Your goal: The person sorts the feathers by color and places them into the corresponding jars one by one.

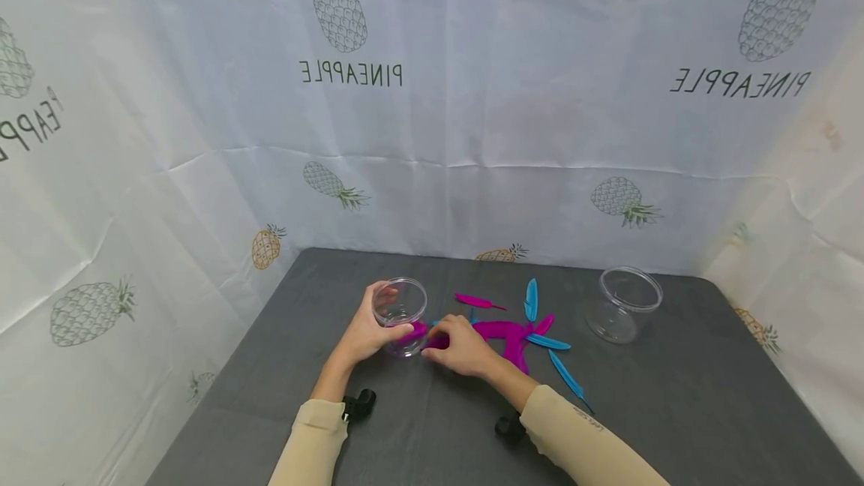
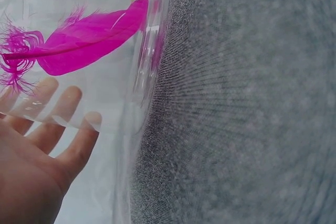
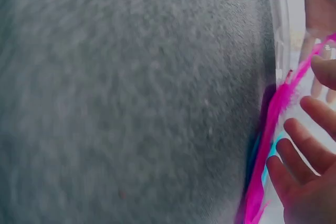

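My left hand (image 1: 366,330) grips a clear plastic jar (image 1: 400,298) standing on the table, with its fingers behind the wall and the thumb in front. Inside the jar is a magenta feather (image 2: 92,43), plain through the wall in the left wrist view. Just right of the jar, my right hand (image 1: 462,347) is low over the table, around a second magenta feather (image 3: 270,135). A gap shows between its thumb and fingers in the right wrist view. More magenta feathers (image 1: 496,329) and several blue feathers (image 1: 567,375) lie to its right.
A second clear jar (image 1: 617,310) stands at the right on the dark grey tabletop (image 1: 682,396). White curtains (image 1: 472,118) printed with pineapples hang behind and along both sides. Dark wrist devices (image 1: 509,428) are by both sleeves.
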Action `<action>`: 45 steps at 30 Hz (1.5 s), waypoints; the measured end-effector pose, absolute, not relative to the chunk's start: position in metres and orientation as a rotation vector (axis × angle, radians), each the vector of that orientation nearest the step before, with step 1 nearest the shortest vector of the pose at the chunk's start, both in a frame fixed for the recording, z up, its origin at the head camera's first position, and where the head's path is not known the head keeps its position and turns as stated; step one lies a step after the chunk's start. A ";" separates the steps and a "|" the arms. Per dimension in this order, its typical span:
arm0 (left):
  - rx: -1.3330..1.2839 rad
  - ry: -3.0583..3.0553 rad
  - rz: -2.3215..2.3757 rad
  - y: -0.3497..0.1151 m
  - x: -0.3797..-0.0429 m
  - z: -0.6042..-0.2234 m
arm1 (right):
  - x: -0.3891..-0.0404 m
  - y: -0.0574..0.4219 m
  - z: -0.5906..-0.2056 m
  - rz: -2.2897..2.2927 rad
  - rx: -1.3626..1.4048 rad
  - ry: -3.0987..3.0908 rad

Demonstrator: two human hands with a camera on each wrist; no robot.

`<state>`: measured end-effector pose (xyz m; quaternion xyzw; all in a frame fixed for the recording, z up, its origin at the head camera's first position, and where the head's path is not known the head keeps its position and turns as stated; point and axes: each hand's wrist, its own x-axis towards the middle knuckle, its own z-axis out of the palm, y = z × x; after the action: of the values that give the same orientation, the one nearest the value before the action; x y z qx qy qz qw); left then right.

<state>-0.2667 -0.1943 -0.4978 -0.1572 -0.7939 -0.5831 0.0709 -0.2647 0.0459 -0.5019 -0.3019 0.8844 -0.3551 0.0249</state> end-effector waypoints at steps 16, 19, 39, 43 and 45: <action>-0.472 -2.418 -1.734 -0.195 -0.265 -0.498 | -0.267 0.035 -0.509 -0.932 -0.979 2.871; -0.469 -2.415 -1.739 -0.195 -0.265 -0.498 | -0.268 0.035 -0.509 -0.913 -1.000 2.884; -0.457 -2.417 -1.731 -0.194 -0.265 -0.498 | -0.268 0.055 -0.476 -1.378 -1.017 2.659; -0.460 -2.413 -1.729 -0.194 -0.265 -0.498 | -0.269 0.059 -0.468 -1.490 -0.965 2.612; -0.460 -2.410 -1.734 -0.194 -0.264 -0.498 | -0.269 0.061 -0.463 -1.532 -0.936 2.609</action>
<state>-0.2643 -0.1937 -0.4978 -0.1527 -0.8002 -0.5759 0.0685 -0.2685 0.0608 -0.4627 -0.2955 0.8238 -0.4837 -0.0127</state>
